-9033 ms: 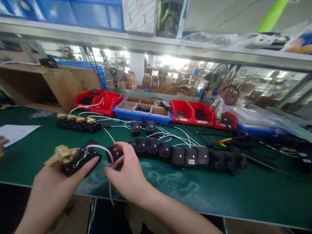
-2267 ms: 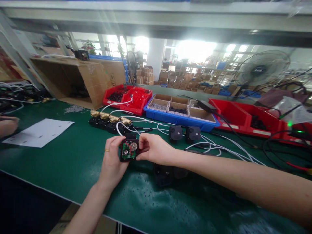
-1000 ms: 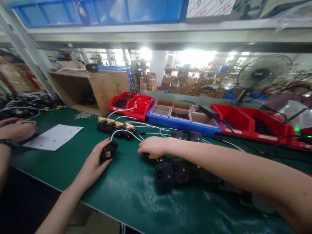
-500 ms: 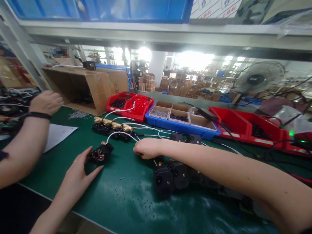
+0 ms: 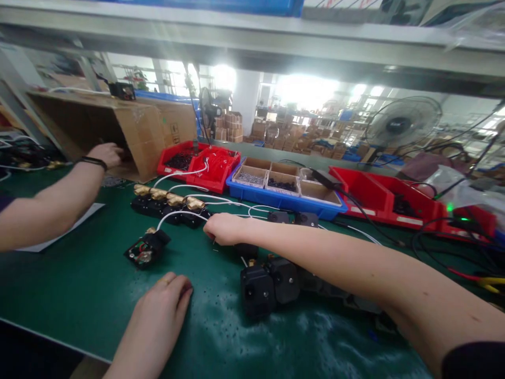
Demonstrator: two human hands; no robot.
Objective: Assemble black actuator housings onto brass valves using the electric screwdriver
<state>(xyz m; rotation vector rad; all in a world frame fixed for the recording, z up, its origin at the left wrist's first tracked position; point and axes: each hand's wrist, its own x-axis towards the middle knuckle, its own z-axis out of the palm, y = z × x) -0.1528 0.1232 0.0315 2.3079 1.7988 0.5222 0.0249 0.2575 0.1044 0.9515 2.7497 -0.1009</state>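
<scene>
My left hand (image 5: pixel 165 300) rests low over the green mat, fingertips pressed together; what they hold, if anything, is hidden. Just beyond it lies a small black housing (image 5: pixel 145 250) with exposed wires, a brass fitting and a white tube. My right hand (image 5: pixel 223 230) is closed at the middle of the bench, and I cannot make out what is in its fingers. A thin pale sliver shows beneath them. Black box-shaped units (image 5: pixel 258 289) stand in a row under my right forearm. Behind lie black units with brass fittings (image 5: pixel 175 200) and white tubes.
A co-worker's hand (image 5: pixel 106 155) is at the mouth of a cardboard box (image 5: pixel 144 137) on the left. Red bins (image 5: pixel 215 184), a blue divided tray (image 5: pixel 276 197) and more red bins (image 5: pixel 406 218) line the back. A sheet of paper (image 5: pixel 69 231) lies left.
My left hand has left the wired housing, moved right and closed its fingers. My right hand stays near the same spot. The co-worker's hand has moved to the cardboard box.
</scene>
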